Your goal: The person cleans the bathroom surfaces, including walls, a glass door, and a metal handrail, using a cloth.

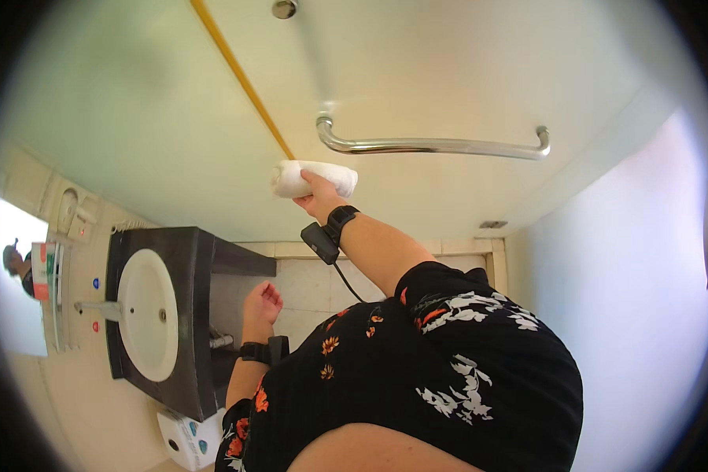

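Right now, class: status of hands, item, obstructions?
Right hand grips rolled white cloth. Left hand loosely curled, apparently empty. Long silver metal bar nearby, not touching.

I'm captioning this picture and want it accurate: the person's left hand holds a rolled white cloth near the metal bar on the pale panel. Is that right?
Not quite: the head view shows the right hand holding the rolled white cloth near the metal bar on the pale panel. The left hand is apart from the cloth.
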Demonstrator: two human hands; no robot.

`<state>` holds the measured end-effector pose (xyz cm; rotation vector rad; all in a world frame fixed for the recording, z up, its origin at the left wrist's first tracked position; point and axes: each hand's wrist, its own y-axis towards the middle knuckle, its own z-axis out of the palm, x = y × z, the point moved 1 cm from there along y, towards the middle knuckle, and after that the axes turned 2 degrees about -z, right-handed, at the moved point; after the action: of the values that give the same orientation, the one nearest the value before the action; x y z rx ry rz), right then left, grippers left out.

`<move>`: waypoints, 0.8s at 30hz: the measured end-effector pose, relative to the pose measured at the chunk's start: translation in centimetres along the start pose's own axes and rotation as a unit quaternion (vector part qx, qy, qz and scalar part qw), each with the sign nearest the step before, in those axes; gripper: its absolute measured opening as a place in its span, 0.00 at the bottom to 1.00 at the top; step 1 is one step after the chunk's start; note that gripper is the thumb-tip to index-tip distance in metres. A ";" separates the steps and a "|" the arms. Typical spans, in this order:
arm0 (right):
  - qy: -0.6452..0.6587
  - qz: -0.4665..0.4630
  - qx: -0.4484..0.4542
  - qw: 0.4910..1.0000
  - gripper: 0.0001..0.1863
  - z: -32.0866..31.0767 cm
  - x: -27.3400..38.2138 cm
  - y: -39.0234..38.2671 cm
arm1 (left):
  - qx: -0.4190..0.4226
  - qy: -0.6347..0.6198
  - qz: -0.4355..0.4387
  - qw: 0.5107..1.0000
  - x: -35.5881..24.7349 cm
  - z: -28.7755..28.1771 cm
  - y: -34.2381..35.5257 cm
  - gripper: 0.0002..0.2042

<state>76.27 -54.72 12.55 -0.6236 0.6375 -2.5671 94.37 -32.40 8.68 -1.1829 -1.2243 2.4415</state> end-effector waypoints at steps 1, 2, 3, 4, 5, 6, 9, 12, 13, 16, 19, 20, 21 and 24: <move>-0.015 -0.013 -0.012 1.000 0.25 -0.7 0.0 0.4 | 0.005 0.009 -0.009 1.000 -0.1 0.3 0.3 0.04; -0.011 -0.023 -0.019 0.999 0.25 -1.7 0.6 0.5 | 0.010 0.012 -0.017 1.000 -0.2 1.1 0.7 0.04; -0.029 -0.044 -0.034 0.998 0.25 -3.2 1.5 0.4 | 0.014 0.015 -0.025 0.999 -0.2 1.9 1.2 0.04; -0.048 -0.064 -0.050 0.996 0.25 -4.8 2.6 0.3 | 0.022 0.021 -0.033 0.999 -0.1 2.8 1.8 0.04; -0.068 -0.086 -0.076 0.991 0.24 -7.4 4.1 0.6 | 0.041 0.033 -0.038 0.998 0.0 3.7 2.1 0.04; -0.099 -0.101 -0.106 0.984 0.23 -9.3 5.8 -0.4 | 0.056 0.038 -0.042 0.997 0.2 4.2 2.6 0.04; -0.110 -0.139 -0.224 0.958 0.21 -16.1 12.8 -2.4 | 0.081 0.044 -0.038 0.995 0.5 7.0 4.0 0.04; -0.120 -0.196 -0.282 0.931 0.20 -24.5 22.0 -4.4 | 0.113 0.075 -0.059 0.989 1.5 10.7 5.0 0.04; -0.131 -0.231 -0.318 0.910 0.20 -26.3 25.3 -5.9 | 0.115 0.086 -0.060 0.988 1.9 12.4 4.6 0.04; -0.509 -0.342 -0.360 0.703 0.17 -29.0 34.1 -12.7 | 0.133 0.115 -0.066 0.982 3.5 16.7 3.9 0.04; -0.325 -0.481 -0.433 0.689 0.24 -23.5 41.4 -21.0 | 0.152 0.129 -0.065 0.978 4.7 19.9 3.8 0.06; -0.109 -0.553 -0.437 0.701 0.30 -22.0 44.1 -23.3 | 0.161 0.137 -0.067 0.975 5.1 21.2 3.7 0.06; -0.130 -0.582 -0.386 0.703 0.35 -19.3 45.6 -26.4 | 0.171 0.147 -0.070 0.972 5.4 21.9 3.7 0.05; -0.277 -0.711 -0.273 0.586 0.29 -14.1 48.8 -33.3 | 0.192 0.176 -0.076 0.963 6.5 24.5 3.1 0.04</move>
<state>20.03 -47.21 34.11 -3.0542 0.8487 -2.8461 73.10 -46.21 11.23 -1.2753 -0.6746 2.1079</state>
